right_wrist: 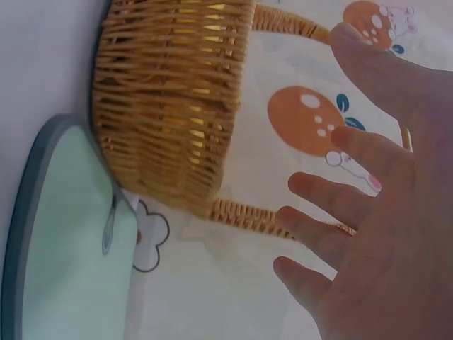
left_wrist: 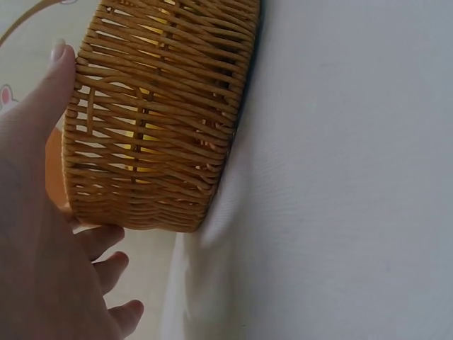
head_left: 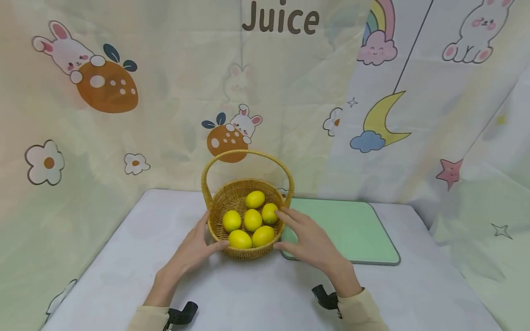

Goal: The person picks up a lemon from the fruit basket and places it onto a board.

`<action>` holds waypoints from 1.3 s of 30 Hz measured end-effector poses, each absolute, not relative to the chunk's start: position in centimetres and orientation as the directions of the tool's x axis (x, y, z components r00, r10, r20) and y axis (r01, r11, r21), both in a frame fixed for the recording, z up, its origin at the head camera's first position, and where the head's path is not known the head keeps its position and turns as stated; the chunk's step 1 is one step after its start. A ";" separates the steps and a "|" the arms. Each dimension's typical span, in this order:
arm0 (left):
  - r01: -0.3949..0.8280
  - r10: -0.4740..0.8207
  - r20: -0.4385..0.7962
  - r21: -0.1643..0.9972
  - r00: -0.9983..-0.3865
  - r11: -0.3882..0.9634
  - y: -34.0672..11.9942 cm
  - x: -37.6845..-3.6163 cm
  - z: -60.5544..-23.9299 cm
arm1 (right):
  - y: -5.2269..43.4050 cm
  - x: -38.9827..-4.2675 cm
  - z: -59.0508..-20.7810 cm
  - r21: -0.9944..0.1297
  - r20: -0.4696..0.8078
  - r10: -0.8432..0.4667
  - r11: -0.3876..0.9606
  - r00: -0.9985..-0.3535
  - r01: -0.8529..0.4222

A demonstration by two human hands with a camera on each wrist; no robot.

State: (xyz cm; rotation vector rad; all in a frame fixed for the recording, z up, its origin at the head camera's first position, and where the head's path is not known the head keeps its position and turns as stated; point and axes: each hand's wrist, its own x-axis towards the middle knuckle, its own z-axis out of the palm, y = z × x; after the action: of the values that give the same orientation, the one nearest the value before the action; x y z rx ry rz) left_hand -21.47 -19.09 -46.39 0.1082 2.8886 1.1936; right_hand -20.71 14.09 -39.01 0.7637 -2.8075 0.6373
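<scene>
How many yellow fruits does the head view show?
6, all inside the wicker basket: the back fruit, right fruit, centre fruit, left fruit, front-left fruit and front-right fruit. Any underneath would be hidden.

Six lemons (head_left: 252, 220) — one wicker basket (head_left: 247, 254) — one green cutting board (head_left: 348, 232)

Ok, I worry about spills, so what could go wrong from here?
If the basket tips, the loose lemons could roll out, especially the two by its near rim. The right hand, fingers spread, isn't gripping it, so a lift now might be unsteady. Slid right, the basket could catch the green board close beside it.
</scene>
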 end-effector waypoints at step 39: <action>0.043 0.108 0.001 0.919 -0.994 0.391 -18.1 -21.1 -47.0 | 6.5 -25.3 -39.5 -0.322 -0.112 -0.527 0.821 -0.843 -0.471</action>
State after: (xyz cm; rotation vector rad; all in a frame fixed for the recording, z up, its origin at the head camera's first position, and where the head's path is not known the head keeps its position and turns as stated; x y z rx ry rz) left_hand -21.13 -18.15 -47.00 0.1400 2.5705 1.6965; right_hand -25.35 6.47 -39.49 0.8815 -3.1850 0.4774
